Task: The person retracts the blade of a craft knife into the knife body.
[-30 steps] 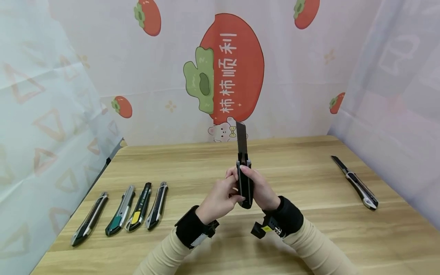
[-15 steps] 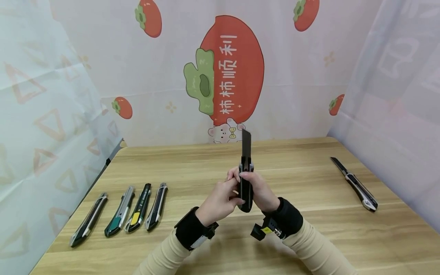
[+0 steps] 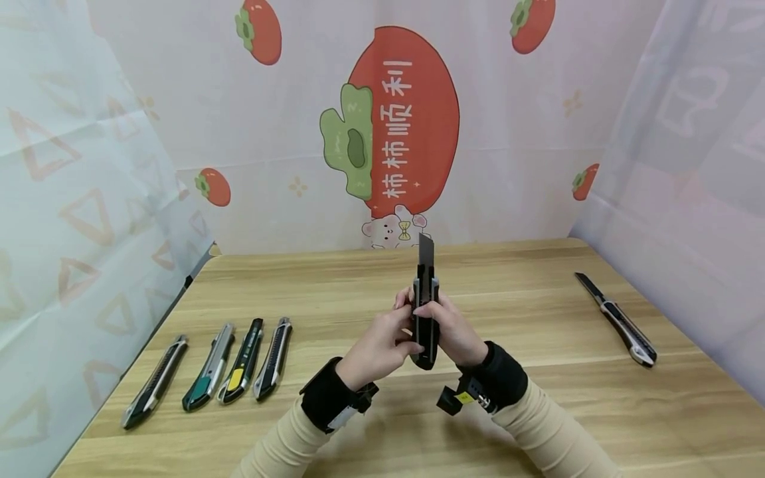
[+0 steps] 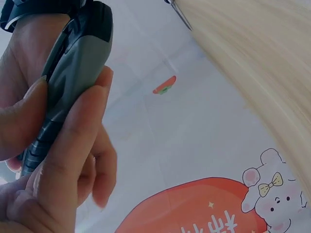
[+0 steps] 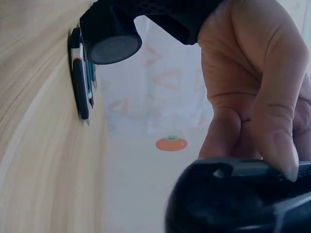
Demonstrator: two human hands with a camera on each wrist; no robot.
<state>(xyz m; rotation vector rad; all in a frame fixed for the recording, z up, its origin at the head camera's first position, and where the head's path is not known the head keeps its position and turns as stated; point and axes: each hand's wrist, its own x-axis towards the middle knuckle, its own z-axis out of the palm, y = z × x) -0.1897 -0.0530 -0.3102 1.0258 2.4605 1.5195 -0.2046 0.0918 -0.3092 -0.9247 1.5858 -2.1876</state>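
My two hands hold one black and grey utility knife [image 3: 425, 335] upright above the middle of the table, its blade extended from the top. The left hand [image 3: 379, 345] pinches the lower handle from the left. The right hand [image 3: 460, 335] grips it from the other side, thumb lying across the front of the handle. In the left wrist view the knife handle [image 4: 80, 73] runs between fingers, the blade out of sight. The knife's dark butt end [image 5: 228, 199] fills the bottom of the right wrist view. Fingers behind the handle are partly hidden.
Several utility knives [image 3: 238, 365] lie side by side at the left of the wooden table [image 3: 508, 425]. One more utility knife [image 3: 621, 325], blade out, lies at the far right. Patterned cloth [image 3: 508, 166] hangs behind and along both sides.
The knife's blade sticks out less than before, having slid down into the handle. My right thumb has moved down the handle. The other knives have stayed put.
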